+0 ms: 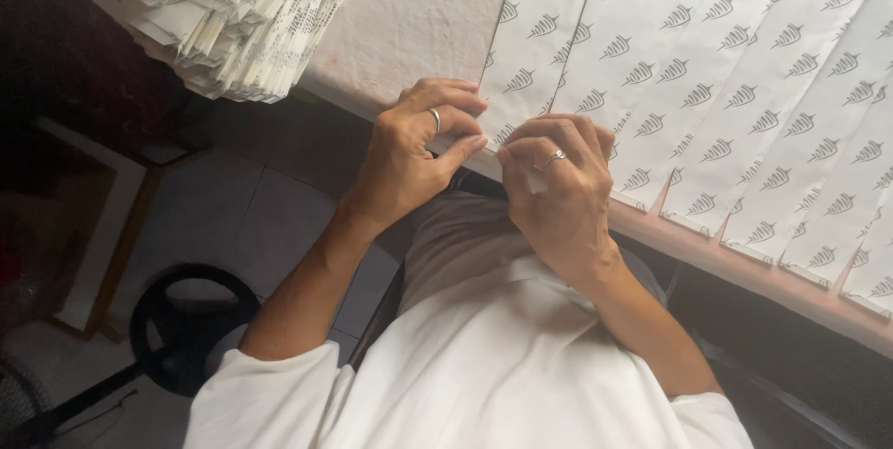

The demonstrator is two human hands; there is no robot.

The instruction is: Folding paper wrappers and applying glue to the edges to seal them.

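My left hand point(409, 147) and my right hand point(555, 184) meet at the near edge of a pale table point(414, 16). Both pinch the near end of a long white paper strip point(538, 26) printed with small grey leaf marks. My left thumb and fingers press its corner; my right fingers curl over the edge beside them. Each hand wears a ring. The strip's near end is partly hidden under my fingers.
Several more printed strips point(763, 86) lie overlapped in a fan to the right, ends at the table edge point(744, 268). A stack of folded printed papers point(233, 12) sits at the table's left. Below left is a tiled floor with a round black fan base point(191, 323).
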